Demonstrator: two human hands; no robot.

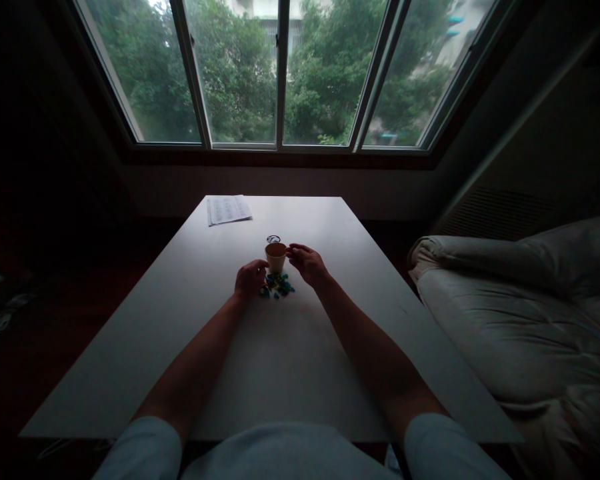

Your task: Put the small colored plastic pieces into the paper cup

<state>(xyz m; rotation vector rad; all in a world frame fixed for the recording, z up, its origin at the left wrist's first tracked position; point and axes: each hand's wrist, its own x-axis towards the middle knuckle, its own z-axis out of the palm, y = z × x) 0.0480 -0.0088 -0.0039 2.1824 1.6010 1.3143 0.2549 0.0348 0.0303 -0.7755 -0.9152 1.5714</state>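
Note:
A small paper cup (275,256) stands upright near the middle of a white table (190,320). In front of it lies a little pile of blue and green small pieces (277,286). My left hand (251,278) rests on the table just left of the pile, its fingers curled beside the cup's base. My right hand (307,263) hovers at the cup's right, fingertips pinched together near the rim; whether anything is in them is too small to tell.
A printed sheet of paper (228,209) lies at the table's far left corner. A small dark ring-like object (273,239) sits behind the cup. A pale padded cushion or bedding (520,313) fills the right side. Large windows (280,73) face the table.

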